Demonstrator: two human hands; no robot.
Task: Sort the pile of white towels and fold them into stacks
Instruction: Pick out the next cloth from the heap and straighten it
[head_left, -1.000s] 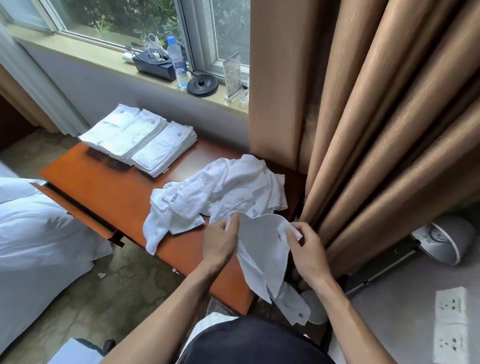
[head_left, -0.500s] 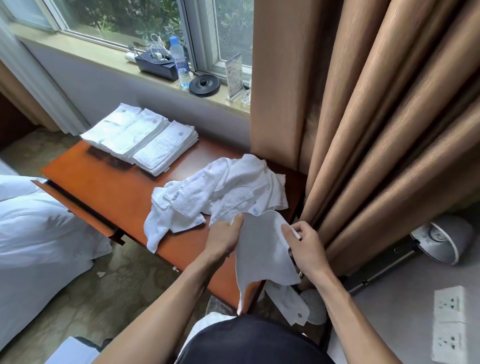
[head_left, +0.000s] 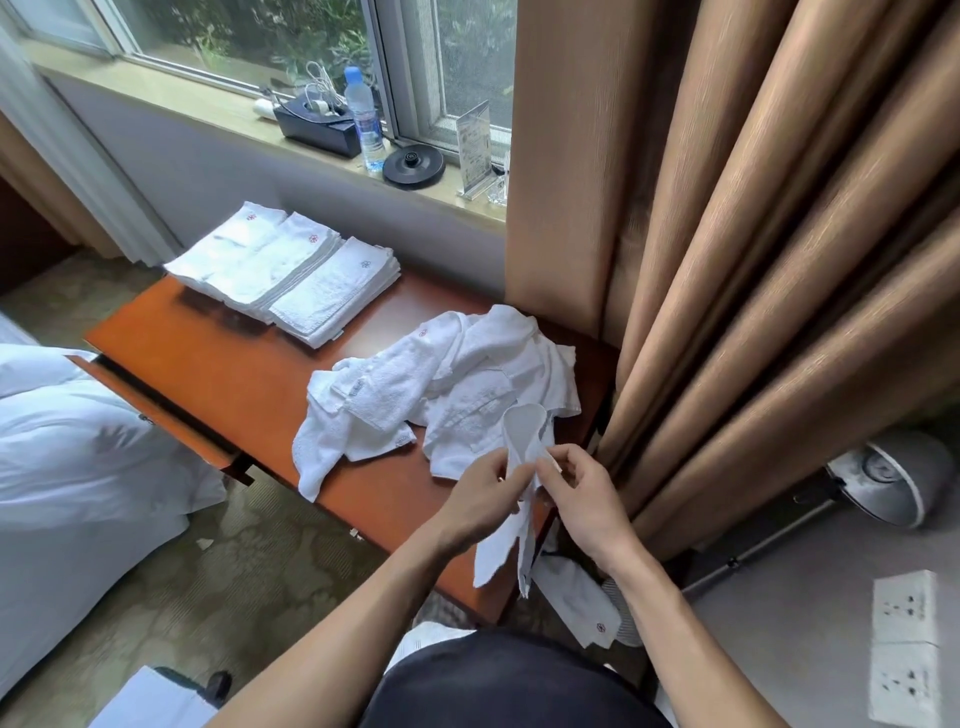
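A loose pile of white towels (head_left: 457, 384) lies on the right half of an orange-brown table (head_left: 234, 374). At the table's far left stand three stacks of folded white towels (head_left: 291, 270), side by side. Over the table's near edge, my left hand (head_left: 480, 501) and my right hand (head_left: 582, 499) pinch one white towel (head_left: 519, 499) between them. Its top edge is gathered into a loop above my fingers and the rest hangs down. Another white towel (head_left: 576, 597) with a red mark hangs or lies below the table's near right corner.
Brown curtains (head_left: 753, 260) hang close on the right. On the window sill (head_left: 208, 104) stand a black box, a water bottle (head_left: 363, 124), a black disc and a card holder. A white bed (head_left: 78, 467) is on the left, a lamp (head_left: 893, 478) and wall sockets at right.
My hands came together, so the towel that was spread wide between them is now bunched into a narrow strip with a loop on top.
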